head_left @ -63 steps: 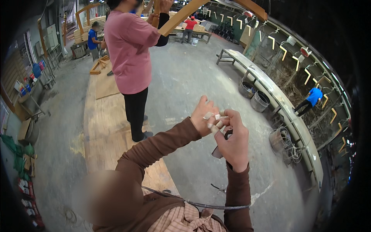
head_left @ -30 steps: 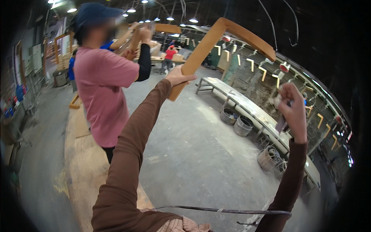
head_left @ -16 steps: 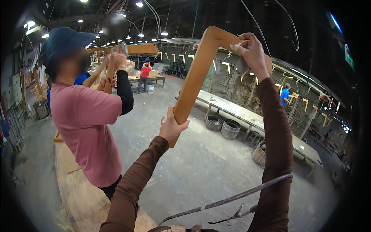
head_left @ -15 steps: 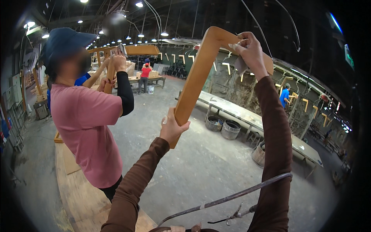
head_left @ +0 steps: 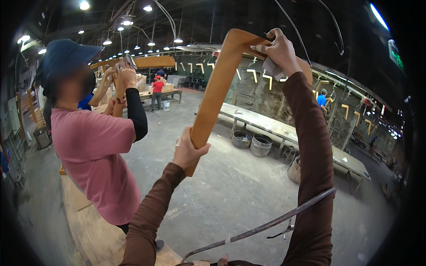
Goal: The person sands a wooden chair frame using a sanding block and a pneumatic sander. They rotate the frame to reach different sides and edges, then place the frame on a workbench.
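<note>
An L-shaped wooden piece [head_left: 217,84], honey-brown and rounded at its corner, is held up in front of me at a slant. My left hand [head_left: 188,150] is closed around the lower end of its long leg. Up by the corner, my right hand [head_left: 282,51] pinches a grey sheet of sandpaper [head_left: 272,69] against the short leg. That hand and the sheet hide part of the short leg, whose far end shows beyond my wrist.
A dark hose [head_left: 266,224] crosses my right forearm, a hooked metal fitting [head_left: 286,231] beside it. Close on my left a person in a pink shirt [head_left: 93,133] works on another wooden piece. A long table [head_left: 279,127] with buckets [head_left: 261,145] stands beyond; L-shaped pieces hang behind.
The wooden piece and both hands sit slightly further left in view, the left hand also lower. My right fingers have shifted a little on the short leg. Background has slid left too.
</note>
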{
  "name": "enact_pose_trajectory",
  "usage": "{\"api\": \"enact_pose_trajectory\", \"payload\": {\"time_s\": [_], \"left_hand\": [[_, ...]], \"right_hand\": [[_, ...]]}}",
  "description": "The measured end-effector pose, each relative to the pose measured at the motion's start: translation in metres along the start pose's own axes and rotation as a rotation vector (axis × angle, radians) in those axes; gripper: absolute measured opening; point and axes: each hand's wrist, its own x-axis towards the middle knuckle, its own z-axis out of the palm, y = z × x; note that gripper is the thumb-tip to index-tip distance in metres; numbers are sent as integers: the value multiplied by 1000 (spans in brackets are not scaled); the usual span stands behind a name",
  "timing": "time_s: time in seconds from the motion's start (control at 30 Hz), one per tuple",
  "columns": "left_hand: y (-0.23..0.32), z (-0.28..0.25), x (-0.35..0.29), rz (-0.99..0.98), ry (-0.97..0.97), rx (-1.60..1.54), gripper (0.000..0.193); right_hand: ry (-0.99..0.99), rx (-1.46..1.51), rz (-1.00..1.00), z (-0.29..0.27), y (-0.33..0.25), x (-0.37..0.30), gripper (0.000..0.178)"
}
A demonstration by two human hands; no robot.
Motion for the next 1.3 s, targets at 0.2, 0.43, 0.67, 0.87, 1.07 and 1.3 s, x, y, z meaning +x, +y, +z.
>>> {"api": "enact_pose_trajectory", "payload": {"time_s": [0.2, 0.43, 0.67, 0.87, 1.07, 1.3], "left_hand": [[-17, -53, 22, 57, -51, 39, 63], [-7, -105, 31, 63, -62, -1, 62], [16, -120, 46, -67, -130, -206, 53], [23, -133, 56, -23, -108, -99, 55], [17, -147, 62, -29, -125, -85, 59], [1, -149, 93, -5, -60, -10, 66]], "right_hand": [[233, -368, 208, -56, 93, 0, 46], [-124, 716, 495, -73, 139, -35, 32], [-62, 625, 448, -73, 135, -35, 30], [-173, 518, 380, -92, 132, -41, 31], [-160, -140, 43, -98, 135, -33, 23], [45, -145, 547, -118, 123, -18, 30]]}}
